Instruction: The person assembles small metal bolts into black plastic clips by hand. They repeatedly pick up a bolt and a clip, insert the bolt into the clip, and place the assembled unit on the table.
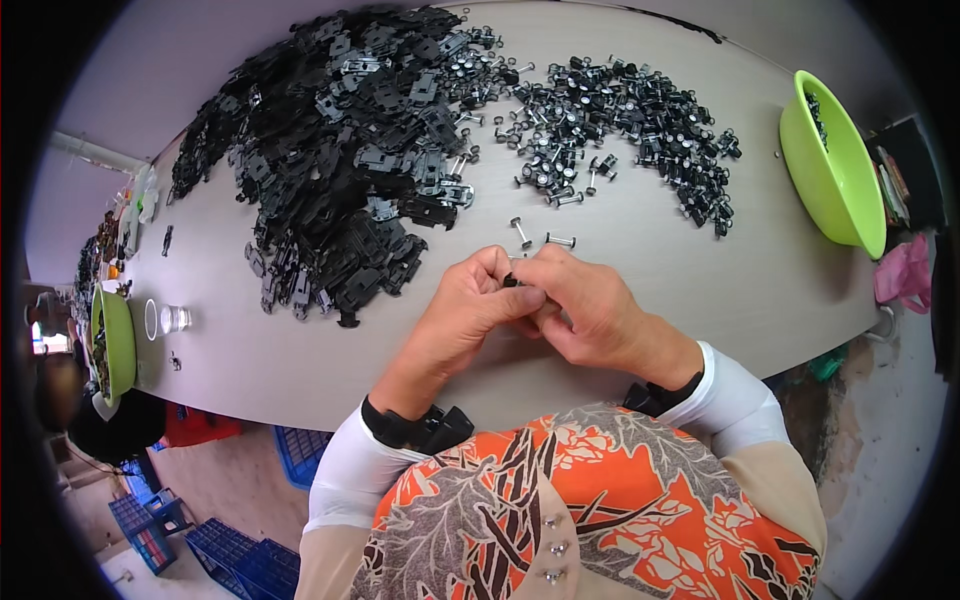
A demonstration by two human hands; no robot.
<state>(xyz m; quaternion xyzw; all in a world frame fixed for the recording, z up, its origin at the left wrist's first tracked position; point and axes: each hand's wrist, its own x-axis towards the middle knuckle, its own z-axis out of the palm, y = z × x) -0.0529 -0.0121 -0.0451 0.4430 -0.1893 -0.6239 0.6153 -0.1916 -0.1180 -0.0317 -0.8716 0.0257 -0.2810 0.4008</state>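
Close together over the near part of the table, my left hand (462,308) and my right hand (598,312) both have their fingers closed around a small black plastic part (511,281). Most of that part is hidden by my fingers and thumbs. Just beyond my fingertips lie two loose wheel axles (520,234), each a silver rod with a small wheel at either end. A large heap of black plastic toy-car bases (340,160) spreads ahead and to the left. Farther to the right sits a pile of wheel axles (640,105).
A lime-green basin (850,190) stands tilted in view at the table's right edge. Another green basin (120,345) is at the left, near a clear cup (176,319). The pale table (740,290) curves around me. Blue crates (235,555) stand on the floor at lower left.
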